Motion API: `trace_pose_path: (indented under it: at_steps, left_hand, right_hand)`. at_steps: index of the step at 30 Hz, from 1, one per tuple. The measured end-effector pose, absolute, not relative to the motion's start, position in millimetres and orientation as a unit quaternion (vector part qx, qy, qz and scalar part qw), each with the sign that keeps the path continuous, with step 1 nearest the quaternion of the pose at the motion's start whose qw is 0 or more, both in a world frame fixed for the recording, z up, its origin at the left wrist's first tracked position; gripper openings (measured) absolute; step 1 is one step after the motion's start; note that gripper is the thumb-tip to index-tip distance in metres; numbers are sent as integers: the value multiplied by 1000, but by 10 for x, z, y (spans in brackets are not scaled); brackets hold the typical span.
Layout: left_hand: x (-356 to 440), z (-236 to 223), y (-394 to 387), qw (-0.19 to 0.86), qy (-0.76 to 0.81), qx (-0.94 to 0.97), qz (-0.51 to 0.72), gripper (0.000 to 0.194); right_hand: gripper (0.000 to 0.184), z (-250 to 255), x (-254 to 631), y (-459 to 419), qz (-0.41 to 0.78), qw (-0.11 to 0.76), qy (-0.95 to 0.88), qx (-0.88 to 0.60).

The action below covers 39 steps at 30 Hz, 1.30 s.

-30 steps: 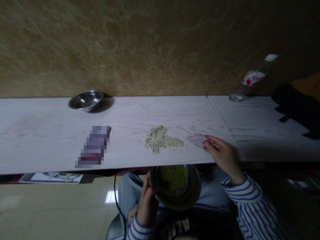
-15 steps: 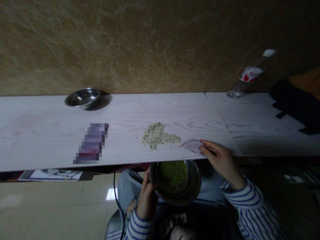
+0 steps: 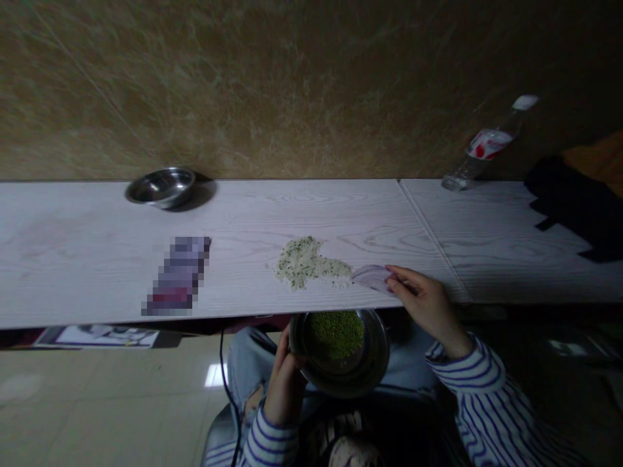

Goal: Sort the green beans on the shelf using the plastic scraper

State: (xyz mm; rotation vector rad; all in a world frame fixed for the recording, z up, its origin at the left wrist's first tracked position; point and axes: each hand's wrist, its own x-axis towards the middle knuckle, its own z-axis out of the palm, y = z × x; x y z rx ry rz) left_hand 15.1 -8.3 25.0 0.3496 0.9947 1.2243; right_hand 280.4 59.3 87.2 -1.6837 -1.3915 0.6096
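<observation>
My left hand (image 3: 286, 379) is closed on the left rim of a steel bowl (image 3: 377, 363), which sits at my lap just below the table's front edge. Green beans (image 3: 337, 336), small and round, cover part of its bottom. Between the thumb and fingers of my right hand (image 3: 428, 305) is a clear, purplish protractor (image 3: 374, 277), held low over the tabletop. Its left tip is at the right end of a pile of white rice (image 3: 304, 263) mixed with green beans. The pile is widest at its left and narrows toward the protractor.
A second steel bowl (image 3: 163, 188) stands near the wall at the back left. Left of the pile lies a pixelated flat item (image 3: 180, 272). A clear bottle (image 3: 487, 146) and dark cloth (image 3: 574, 201) are at the right. A black cable (image 3: 222, 370) hangs below the table edge.
My right hand and the protractor have shifted slightly left and up. The pile looks nearly the same, and my left hand still holds the bowl.
</observation>
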Motion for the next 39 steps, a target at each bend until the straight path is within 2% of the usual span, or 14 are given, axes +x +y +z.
trace_pose_path:
  at_steps: [25,30,39]
  left_hand:
    - [152,282,-86,697,453,146,537,62]
    - [145,255,-84,687,454,143,550,61]
    - [148,300,-81,685,459,155,544,59]
  right_hand:
    - [27,987,2417,424,285,394,-621,-615]
    - [31,920,2363,472,254,431,-586,-638]
    - [31,868,2393,475,199,431,-571,-670]
